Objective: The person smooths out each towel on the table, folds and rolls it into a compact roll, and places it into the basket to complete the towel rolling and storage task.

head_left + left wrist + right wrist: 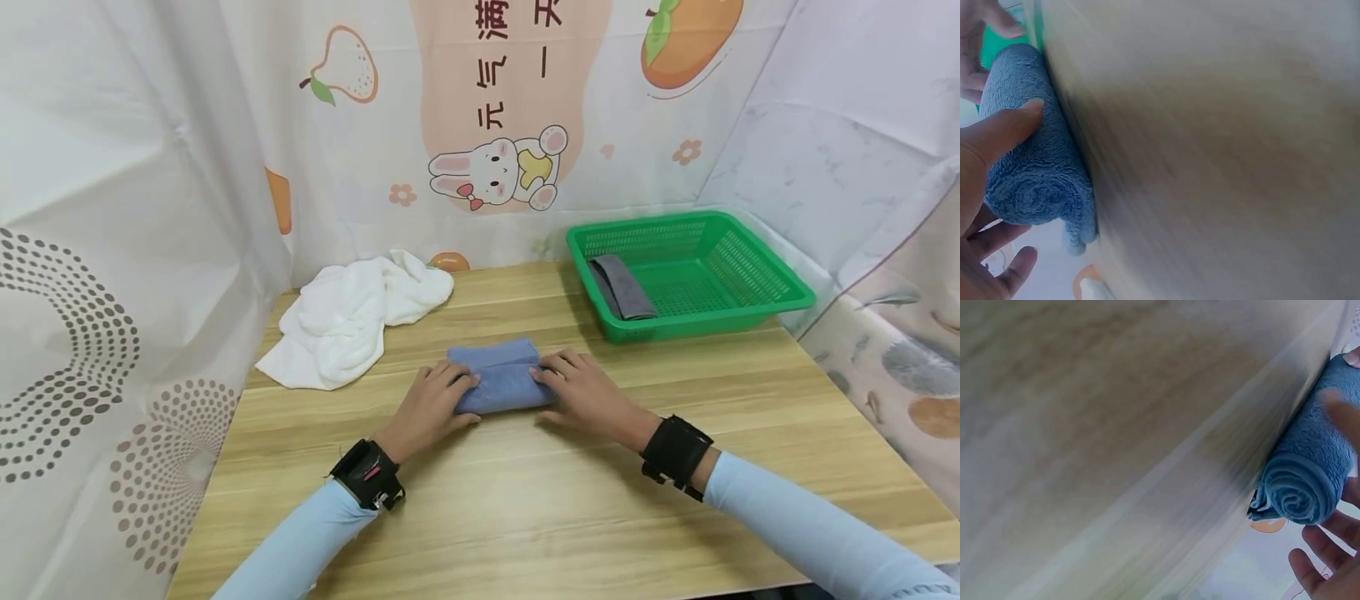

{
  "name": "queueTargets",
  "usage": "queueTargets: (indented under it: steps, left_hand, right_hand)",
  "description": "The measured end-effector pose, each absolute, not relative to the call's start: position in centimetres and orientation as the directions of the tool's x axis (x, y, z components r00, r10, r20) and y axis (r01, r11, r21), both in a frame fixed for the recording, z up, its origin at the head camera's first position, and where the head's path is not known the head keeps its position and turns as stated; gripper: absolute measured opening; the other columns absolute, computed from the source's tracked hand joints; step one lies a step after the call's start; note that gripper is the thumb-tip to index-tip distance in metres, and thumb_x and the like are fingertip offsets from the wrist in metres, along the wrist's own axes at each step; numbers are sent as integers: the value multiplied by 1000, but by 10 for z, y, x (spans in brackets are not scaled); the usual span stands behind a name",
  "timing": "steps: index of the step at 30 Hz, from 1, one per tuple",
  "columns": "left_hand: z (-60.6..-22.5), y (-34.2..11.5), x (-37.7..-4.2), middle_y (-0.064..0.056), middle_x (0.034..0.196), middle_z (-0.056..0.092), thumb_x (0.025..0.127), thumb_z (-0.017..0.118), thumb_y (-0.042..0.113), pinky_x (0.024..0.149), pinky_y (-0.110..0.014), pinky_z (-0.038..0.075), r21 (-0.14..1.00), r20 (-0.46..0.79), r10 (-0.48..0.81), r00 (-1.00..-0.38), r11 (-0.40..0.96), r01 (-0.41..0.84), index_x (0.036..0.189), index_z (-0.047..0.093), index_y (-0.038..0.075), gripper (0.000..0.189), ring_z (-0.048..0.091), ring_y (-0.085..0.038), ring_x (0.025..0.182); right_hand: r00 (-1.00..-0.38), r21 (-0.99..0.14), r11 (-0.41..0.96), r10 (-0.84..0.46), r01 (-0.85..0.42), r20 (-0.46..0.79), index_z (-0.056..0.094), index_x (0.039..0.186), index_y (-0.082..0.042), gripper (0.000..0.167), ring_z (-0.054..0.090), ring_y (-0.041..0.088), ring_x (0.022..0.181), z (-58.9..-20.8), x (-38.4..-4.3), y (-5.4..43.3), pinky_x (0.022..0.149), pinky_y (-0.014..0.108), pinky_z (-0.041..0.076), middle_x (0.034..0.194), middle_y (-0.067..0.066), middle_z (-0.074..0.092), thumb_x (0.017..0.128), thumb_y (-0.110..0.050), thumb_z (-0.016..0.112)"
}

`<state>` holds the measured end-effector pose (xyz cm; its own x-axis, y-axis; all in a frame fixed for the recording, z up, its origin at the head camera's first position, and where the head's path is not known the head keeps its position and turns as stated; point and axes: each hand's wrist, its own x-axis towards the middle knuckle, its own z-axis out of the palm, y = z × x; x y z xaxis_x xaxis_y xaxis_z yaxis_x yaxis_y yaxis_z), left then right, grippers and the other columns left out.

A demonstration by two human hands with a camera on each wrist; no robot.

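A blue towel [508,388] lies on the wooden table, mostly rolled up, with a short flat flap stretching out beyond the roll. My left hand [431,405] grips its left end, the thumb on the near side and the fingers over the far side. At the opposite end my right hand [588,397] holds the roll in the same way. Both wrist views show the spiral ends of the towel [1038,147], and the loose flap beneath the roll touches the tabletop. In the right wrist view the thumb of the right hand [1342,565] is blurred.
At the back left lies a crumpled white towel [341,321]. A green plastic basket [720,321] stands at the back right, holding a folded grey cloth [624,287] along its left side. Printed curtains [360,167] hang behind the wooden table [480,517] and along its sides.
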<state>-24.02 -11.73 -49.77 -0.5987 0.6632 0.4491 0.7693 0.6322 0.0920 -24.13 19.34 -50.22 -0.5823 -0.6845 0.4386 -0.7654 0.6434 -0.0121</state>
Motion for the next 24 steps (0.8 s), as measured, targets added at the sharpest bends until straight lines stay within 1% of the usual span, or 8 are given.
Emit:
queueTargets:
  steps: [5,10,12,14,16,19,22,24]
  left_hand:
    - [-496,-114,-243,-9,120,68,97,72,41,89,-48,49,132,413,635,-653,667,733,125,70,5,46,61,-27,114]
    - [-499,-110,-250,-9,117,71,105,60,39,87,-49,49,204,372,587,-719,704,680,122,71,5,40,63,-29,110]
    - [-501,-109,-253,-8,108,73,107,56,35,83,-49,50,232,363,563,-743,717,657,115,72,6,34,64,-30,102]
    - [-503,-106,-255,-8,95,71,108,53,32,77,-48,50,236,364,541,-758,734,637,102,70,6,31,64,-30,91]
    - [-505,-104,-258,-7,86,67,109,52,29,70,-47,49,216,377,524,-764,752,623,95,66,7,29,61,-31,82]
    - [-507,-101,-261,-8,93,64,110,50,22,71,-46,48,146,395,530,-750,770,621,103,62,6,21,59,-31,87]
    - [-505,-100,-261,-10,111,62,110,47,16,80,-47,48,108,395,565,-724,754,648,118,60,7,17,57,-31,101]
    - [-502,-103,-260,-9,115,64,111,46,17,85,-48,48,100,391,588,-708,737,668,120,61,8,20,58,-30,106]
  right_hand:
    - [-602,-69,635,-685,-769,410,65,135,0,58,56,31,109,-506,-252,196,92,47,47,126,15,66,87,-27,84]
    - [-693,-265,642,-636,-720,340,64,136,2,49,53,24,99,-508,-264,196,85,40,43,125,14,70,96,-26,70]
    - [-734,-365,638,-609,-678,300,66,133,2,44,53,21,94,-507,-268,193,83,39,43,117,11,72,98,-25,66]
    - [-774,-473,624,-584,-621,245,72,120,-1,31,53,18,85,-506,-272,190,79,37,42,98,5,70,102,-24,60]
    - [-807,-561,615,-563,-554,181,71,101,-6,26,47,15,73,-507,-276,187,72,34,40,79,0,58,106,-25,53]
    - [-827,-616,612,-549,-496,120,52,82,-13,34,40,12,63,-508,-280,182,66,31,36,68,-2,39,112,-27,42]
    - [-823,-609,610,-553,-507,132,48,83,-14,33,40,11,63,-507,-282,177,65,30,36,70,-4,36,112,-26,39]
    - [-816,-596,608,-559,-524,148,48,86,-13,29,40,12,65,-504,-283,174,66,32,36,71,-4,36,112,-24,39]
